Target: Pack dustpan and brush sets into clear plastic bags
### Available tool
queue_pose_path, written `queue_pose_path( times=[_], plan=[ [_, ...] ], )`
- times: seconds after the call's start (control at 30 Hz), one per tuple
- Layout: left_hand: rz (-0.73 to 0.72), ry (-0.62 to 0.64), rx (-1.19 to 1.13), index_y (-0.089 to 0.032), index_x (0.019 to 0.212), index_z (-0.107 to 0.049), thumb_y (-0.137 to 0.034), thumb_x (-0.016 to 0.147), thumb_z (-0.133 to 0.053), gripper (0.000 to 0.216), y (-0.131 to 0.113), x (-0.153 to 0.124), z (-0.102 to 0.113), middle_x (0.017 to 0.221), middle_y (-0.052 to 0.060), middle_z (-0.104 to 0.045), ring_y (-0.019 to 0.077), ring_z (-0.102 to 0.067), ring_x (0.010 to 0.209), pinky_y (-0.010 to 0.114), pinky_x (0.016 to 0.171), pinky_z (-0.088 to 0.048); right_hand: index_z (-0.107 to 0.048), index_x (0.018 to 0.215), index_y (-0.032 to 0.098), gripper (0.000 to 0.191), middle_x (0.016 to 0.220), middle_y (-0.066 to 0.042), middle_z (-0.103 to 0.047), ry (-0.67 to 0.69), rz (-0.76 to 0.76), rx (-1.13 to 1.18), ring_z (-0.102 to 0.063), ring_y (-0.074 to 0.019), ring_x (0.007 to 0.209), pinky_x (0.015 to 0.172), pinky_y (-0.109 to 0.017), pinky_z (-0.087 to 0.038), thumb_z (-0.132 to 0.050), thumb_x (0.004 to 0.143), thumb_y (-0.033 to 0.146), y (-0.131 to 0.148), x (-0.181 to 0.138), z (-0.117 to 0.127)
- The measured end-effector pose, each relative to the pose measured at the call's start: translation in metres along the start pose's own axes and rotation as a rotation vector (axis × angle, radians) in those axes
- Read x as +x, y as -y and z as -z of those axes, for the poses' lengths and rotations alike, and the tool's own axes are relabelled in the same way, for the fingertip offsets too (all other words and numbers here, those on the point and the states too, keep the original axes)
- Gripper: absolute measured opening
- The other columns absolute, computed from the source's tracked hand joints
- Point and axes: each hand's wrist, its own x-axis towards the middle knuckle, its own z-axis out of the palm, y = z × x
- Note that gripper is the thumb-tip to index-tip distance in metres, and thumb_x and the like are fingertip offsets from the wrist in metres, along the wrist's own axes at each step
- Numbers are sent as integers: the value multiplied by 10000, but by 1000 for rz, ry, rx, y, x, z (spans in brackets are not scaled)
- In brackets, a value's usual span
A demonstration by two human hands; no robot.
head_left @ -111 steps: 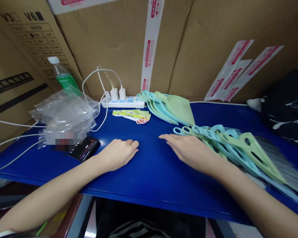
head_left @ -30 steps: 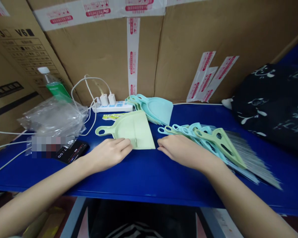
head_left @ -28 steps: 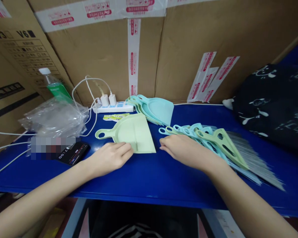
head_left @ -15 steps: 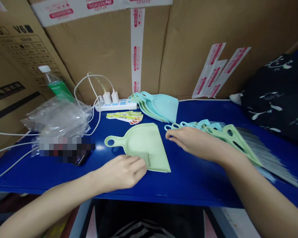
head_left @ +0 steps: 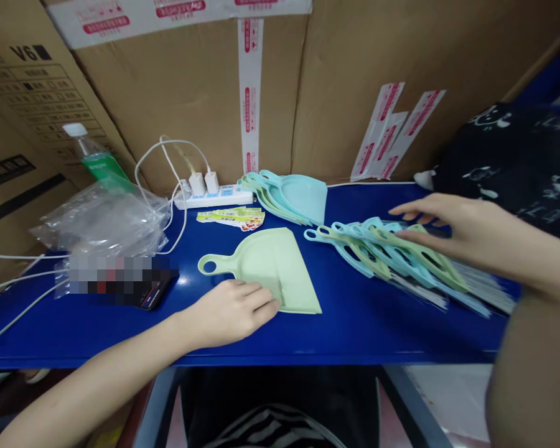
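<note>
A light green dustpan (head_left: 261,261) lies on the blue table, its looped handle pointing left. At its near edge, my left hand (head_left: 242,309) is closed, with curled fingers against the rim; the fingertips are hidden. A faint upright mark shows on the pan beside them. My right hand (head_left: 429,218) is open, fingers apart, over the far side of a row of overlapping blue and green hand brushes (head_left: 368,249). Their ringed handles point left and their pale bristles right. No brush is visibly gripped by it. Behind the dustpan sits a stack of blue and green dustpans (head_left: 303,196).
Yellow-green printed strips (head_left: 236,217) lie before a white power strip (head_left: 219,197) with chargers and cables. Clear plastic bags (head_left: 107,218) and a green-labelled bottle (head_left: 98,158) are at left. Cardboard (head_left: 191,93) stands behind; a black patterned fabric item (head_left: 508,162) is at right.
My right hand has moved right and away from the brush handles, its fingers opening. More of the brush row now shows. My left hand stays at the dustpan's edge. The view has shifted slightly.
</note>
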Motion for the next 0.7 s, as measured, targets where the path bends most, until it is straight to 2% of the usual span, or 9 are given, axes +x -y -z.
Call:
queue_pose_path(
  times=[0.1,0.2,0.3,0.4,0.53,0.6,0.7],
  plan=[
    [-1,9,9,-125,869,-633,-69,948,-385,266,-1,1,0,692,2,-610,125,-564,562,257,465,-387,-692,917,194,568,908,-153,-714,106,-27,1,-642,-273,779,678,-423,-510,-351,847,642,-12,-8,-11],
    [-6,22,8,-128,868,-634,-75,951,-387,266,-1,1,0,696,4,-609,123,-565,573,250,465,-386,-695,894,177,467,893,-165,-713,160,-47,-45,-652,-295,837,719,-437,-531,-378,851,518,-16,-11,-21],
    [-7,26,6,-128,882,-636,-76,955,-381,270,-1,0,0,702,9,-608,119,-564,581,238,473,-393,-675,874,163,361,872,-179,-709,135,-25,-97,-656,-305,846,749,-445,-535,-397,837,389,-17,-10,-25],
    [-15,26,16,-128,886,-635,-66,958,-366,285,-1,0,-1,699,10,-603,115,-558,581,228,472,-391,-649,892,150,323,868,-190,-701,59,44,-130,-659,-302,819,740,-432,-534,-385,854,332,-10,-6,-24],
    [-27,10,33,-126,892,-631,-53,961,-341,306,-2,1,-1,694,7,-595,115,-561,584,230,457,-392,-638,995,158,357,898,-158,-687,-57,181,-165,-650,-262,754,654,-374,-519,-328,937,326,20,7,-23],
    [-28,8,44,-123,905,-631,-50,963,-340,305,-2,1,-2,696,8,-596,112,-569,596,227,461,-400,-641,1026,146,357,909,-144,-683,-55,297,-188,-645,-243,727,643,-353,-504,-326,959,302,42,16,-27],
    [-24,-13,41,-113,953,-635,-60,970,-345,294,-4,1,-3,699,8,-604,109,-582,612,226,467,-414,-656,947,152,312,833,-105,-674,-6,478,-220,-624,-217,701,647,-321,-470,-355,967,232,77,32,-37]
  ],
)
